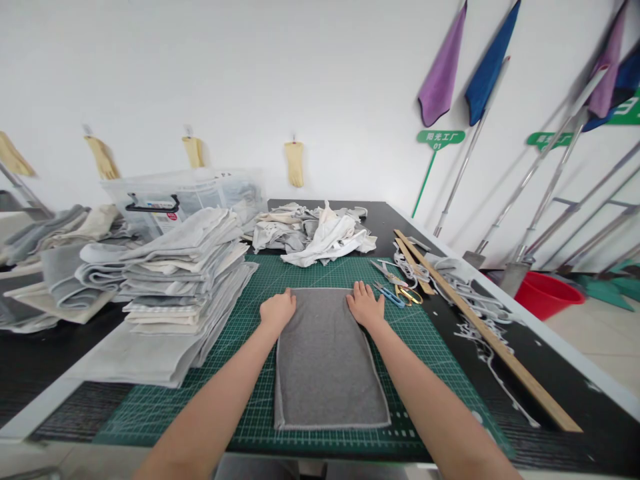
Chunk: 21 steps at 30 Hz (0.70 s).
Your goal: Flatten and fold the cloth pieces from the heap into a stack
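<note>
A grey cloth (330,360) with pale stitched edges lies flat on the green cutting mat (430,373) in front of me. At its far left corner, my left hand (279,311) is closed, with thumb and fingers pinching the edge. My right hand (367,307) rests on the far right corner, its fingers stretched out and slightly spread. Just beyond that hand lie blue-handled scissors (390,295) and gold-handled scissors (410,295).
A tall stack of folded grey and cream cloths (175,280) stands on the left, before a clear plastic box (200,190). Crumpled scraps (325,233) lie at the back. Wooden strips (490,340) and loose trimmings (470,293) line the right side. A red bucket (547,293) stands beyond the table.
</note>
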{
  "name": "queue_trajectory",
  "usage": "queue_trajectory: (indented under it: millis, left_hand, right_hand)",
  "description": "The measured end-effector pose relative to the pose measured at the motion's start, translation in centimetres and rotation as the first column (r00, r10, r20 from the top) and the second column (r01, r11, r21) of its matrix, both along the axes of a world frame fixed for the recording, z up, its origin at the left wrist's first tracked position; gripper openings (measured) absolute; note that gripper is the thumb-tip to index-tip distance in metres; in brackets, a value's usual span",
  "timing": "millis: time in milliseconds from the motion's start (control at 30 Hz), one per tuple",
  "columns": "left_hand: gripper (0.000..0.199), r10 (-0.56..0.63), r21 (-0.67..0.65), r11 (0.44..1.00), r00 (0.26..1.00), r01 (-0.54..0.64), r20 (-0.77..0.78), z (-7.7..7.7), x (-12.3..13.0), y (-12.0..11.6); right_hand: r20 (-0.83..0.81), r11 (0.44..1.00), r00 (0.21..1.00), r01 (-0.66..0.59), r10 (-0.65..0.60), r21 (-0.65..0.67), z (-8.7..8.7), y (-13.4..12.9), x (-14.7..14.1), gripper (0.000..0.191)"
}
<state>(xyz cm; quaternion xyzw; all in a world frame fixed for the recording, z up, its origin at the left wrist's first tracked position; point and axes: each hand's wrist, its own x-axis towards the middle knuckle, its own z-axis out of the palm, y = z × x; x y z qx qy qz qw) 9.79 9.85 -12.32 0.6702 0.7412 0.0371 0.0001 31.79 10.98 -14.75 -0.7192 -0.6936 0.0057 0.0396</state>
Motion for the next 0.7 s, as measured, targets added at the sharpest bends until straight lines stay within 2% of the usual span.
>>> queue_trajectory:
  millis: [100, 300, 467, 533, 567, 633, 667, 700]
  left_hand:
    - [0.045, 0.004, 0.024, 1.000, 1.000, -0.004, -0.001, -0.2, -0.1, 0.0]
    - [0.046, 0.003, 0.047, 0.999, 1.000, -0.003, 0.011, -0.6, 0.0, 0.1]
    - [0.048, 0.048, 0.055, 0.997, 0.997, -0.051, 0.068, 0.0, -0.8, 0.2]
    - [0.044, 0.032, 0.068, 0.997, 0.986, -0.044, 0.163, 0.8, -1.6, -0.3]
    - [0.042, -0.020, 0.078, 0.997, 0.973, 0.002, 0.228, 1.2, -2.0, -0.8]
    - [0.036, -0.223, 0.108, 0.974, 0.912, 0.198, 0.344, 2.2, -2.8, -2.4]
    - [0.034, -0.352, 0.123, 0.936, 0.856, 0.330, 0.380, 2.6, -3.1, -3.5]
    - [0.034, -0.477, 0.132, 0.875, 0.782, 0.466, 0.400, 3.0, -3.4, -4.8]
  right_hand:
    - [-0.012, 1.000, 1.000, 0.009, -0.008, 0.014, -0.1, 0.1, 0.1, 0.056]
    - [-0.063, 0.996, 0.996, -0.053, 0.057, 0.073, 0.3, -0.8, 0.3, 0.058]
    - [-0.262, 0.985, 0.964, 0.005, 0.040, 0.171, 2.1, -1.3, 0.9, 0.055]
    - [-0.377, 0.973, 0.918, -0.036, 0.122, 0.227, 3.1, -2.3, 1.4, 0.052]
    - [-0.437, 0.963, 0.877, -0.090, 0.198, 0.256, 3.7, -3.2, 1.7, 0.048]
    - [-0.538, 0.926, 0.756, -0.263, 0.372, 0.271, 5.0, -5.9, 2.1, 0.040]
    - [-0.574, 0.893, 0.686, -0.374, 0.447, 0.250, 5.6, -7.7, 2.3, 0.036]
    - [-0.590, 0.845, 0.627, -0.495, 0.508, 0.202, 6.1, -9.6, 2.5, 0.034]
